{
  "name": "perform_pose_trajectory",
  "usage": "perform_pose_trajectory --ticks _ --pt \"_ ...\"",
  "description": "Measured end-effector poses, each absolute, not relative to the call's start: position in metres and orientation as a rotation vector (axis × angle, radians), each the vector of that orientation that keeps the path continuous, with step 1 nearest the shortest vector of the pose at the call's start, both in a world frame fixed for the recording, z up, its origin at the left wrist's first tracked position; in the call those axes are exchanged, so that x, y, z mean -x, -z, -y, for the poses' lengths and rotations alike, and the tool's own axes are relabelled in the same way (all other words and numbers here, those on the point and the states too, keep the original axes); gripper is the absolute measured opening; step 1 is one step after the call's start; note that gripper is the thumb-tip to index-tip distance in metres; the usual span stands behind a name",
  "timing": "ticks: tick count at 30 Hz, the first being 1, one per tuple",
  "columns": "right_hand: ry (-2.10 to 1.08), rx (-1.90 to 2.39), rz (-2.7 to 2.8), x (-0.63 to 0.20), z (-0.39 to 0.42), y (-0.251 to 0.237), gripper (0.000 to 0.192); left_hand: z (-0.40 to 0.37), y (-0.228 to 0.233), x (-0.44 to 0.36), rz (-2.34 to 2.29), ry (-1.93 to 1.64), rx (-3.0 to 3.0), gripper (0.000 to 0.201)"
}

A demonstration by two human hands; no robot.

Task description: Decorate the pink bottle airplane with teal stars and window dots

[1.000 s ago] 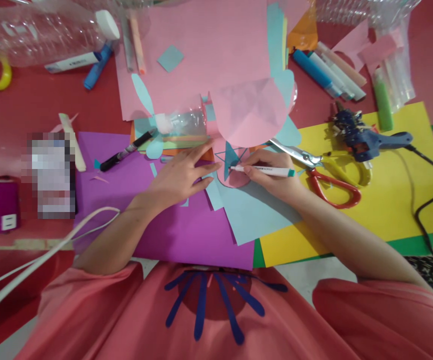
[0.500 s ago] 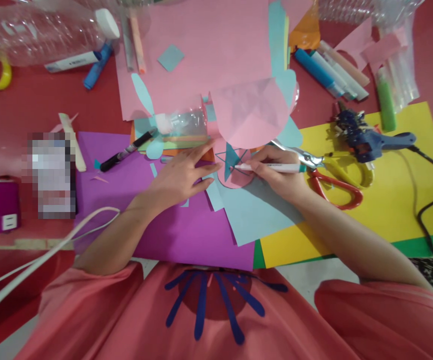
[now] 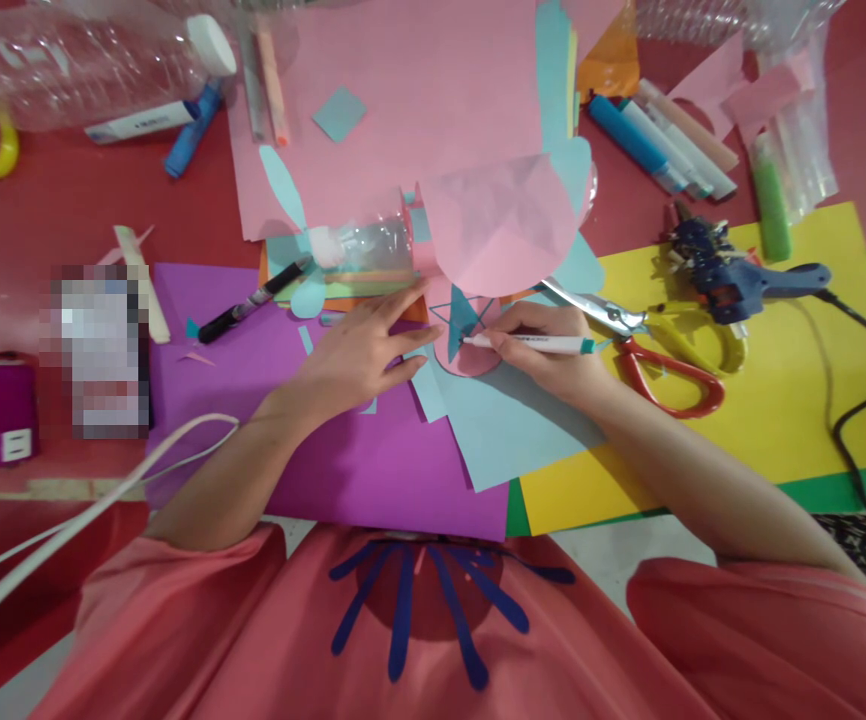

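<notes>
R hand [image 3: 553,350] is closed in a writing grip round a white marker [image 3: 530,343] w/ teal end cap, pen lying nearly flat, tip pointing left and touching a small pink paper piece [image 3: 470,358] that carries a teal star outline. L hand [image 3: 362,350] lies flat, fingers spread and extended, holding nothing, palm down on the purple sheet [image 3: 313,450] w/ fingertips reaching the edge of the pink piece. The pink piece sits on a light blue sheet [image 3: 508,420], approx centre of the scene, just near of a folded pink paper [image 3: 497,225]. Right of the R hand, touching distance: scissors [image 3: 650,350] w/ red + yellow handles on a yellow sheet [image 3: 770,400]; blue glue gun [image 3: 740,280] further right, its black cord trailing off. Black marker [image 3: 253,300] lies left of the L hand. Far left: clear plastic bottle [image 3: 80,60] on its side; far right: a row of markers [image 3: 665,140]. All on a red table [image 3: 50,210].
</notes>
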State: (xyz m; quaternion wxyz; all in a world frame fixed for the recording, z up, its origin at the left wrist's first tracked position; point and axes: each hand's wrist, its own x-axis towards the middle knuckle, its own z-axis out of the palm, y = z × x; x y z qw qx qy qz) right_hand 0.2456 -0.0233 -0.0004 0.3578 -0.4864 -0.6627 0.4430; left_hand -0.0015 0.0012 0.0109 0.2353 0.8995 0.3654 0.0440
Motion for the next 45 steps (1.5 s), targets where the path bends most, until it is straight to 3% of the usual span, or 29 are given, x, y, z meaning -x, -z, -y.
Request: perform_pose_trajectory --ticks 7,15,45 --pt "-1.135 1.303 1.653 -0.245 0.023 -0.004 0.026 -0.001 -0.010 0.003 -1.018 -0.130 -2.441 0.034" --pt "-1.119 1.267 1.660 -0.243 0.023 -0.004 0.018 -0.002 -0.009 0.003 -1.006 -0.156 -2.472 0.034" --pt "-1.105 1.343 1.547 -0.253 0.017 -0.007 0.016 -0.001 -0.007 0.002 -1.037 -0.123 -2.457 0.032"
